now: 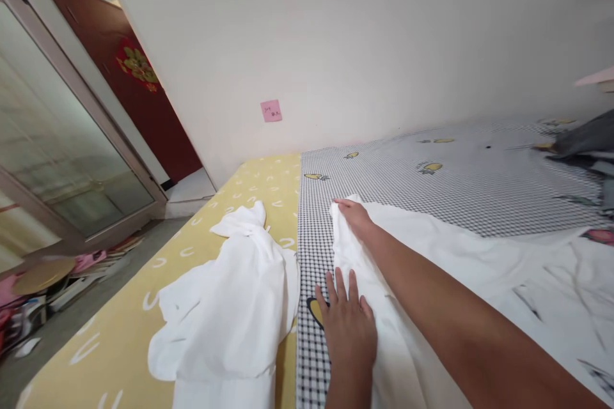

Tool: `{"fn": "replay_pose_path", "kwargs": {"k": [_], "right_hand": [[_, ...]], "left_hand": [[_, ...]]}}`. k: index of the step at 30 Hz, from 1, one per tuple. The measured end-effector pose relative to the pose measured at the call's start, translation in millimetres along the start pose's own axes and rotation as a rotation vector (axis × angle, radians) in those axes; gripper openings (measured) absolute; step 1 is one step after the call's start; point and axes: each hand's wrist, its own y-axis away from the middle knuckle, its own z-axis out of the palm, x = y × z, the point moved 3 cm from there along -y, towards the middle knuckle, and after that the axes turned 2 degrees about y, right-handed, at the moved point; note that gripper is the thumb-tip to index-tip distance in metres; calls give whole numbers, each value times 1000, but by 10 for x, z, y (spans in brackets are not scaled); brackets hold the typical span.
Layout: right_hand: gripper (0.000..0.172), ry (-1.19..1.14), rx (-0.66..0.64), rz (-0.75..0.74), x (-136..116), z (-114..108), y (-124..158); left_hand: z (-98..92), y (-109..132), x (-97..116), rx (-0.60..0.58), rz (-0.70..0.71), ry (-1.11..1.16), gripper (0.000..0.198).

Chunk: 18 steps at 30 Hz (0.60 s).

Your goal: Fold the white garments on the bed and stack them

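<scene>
A white garment (417, 230) is spread on the checked sheet, its far part reaching to the right, where dark printed marks show. My right hand (355, 214) grips the garment's far left corner, fingers closed around the fabric. Nearer to me, my left hand (348, 326) lies flat with fingers spread, partly on the garment's left edge and partly on the sheet. My right forearm covers some of the cloth. To the left, a second white garment (244, 307) lies in a long narrow shape, bunched at its far end, untouched by either hand.
The bed has a yellow patterned sheet (192, 255) on the left and a black-and-white checked sheet (384, 172) on the right. Dark clothing (582, 140) lies at the far right. Behind stands a white wall with a pink note (271, 110). Assorted items (57, 281) crowd the floor at left.
</scene>
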Motion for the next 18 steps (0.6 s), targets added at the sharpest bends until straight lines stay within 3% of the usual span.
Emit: {"fn": "replay_pose_path", "kwargs": {"k": [4,11,18], "right_hand": [[51,-15,-1,-44,158,-291,66],[25,158,-79,46,637,-906,284],[7,389,-97,93,790,-853,663]], "left_hand": [[-41,-30,11,-1,-20,23,53],[-93,-62,27,13,6,-49,51],[-58,-67,11,60,1,-89,51]]}}
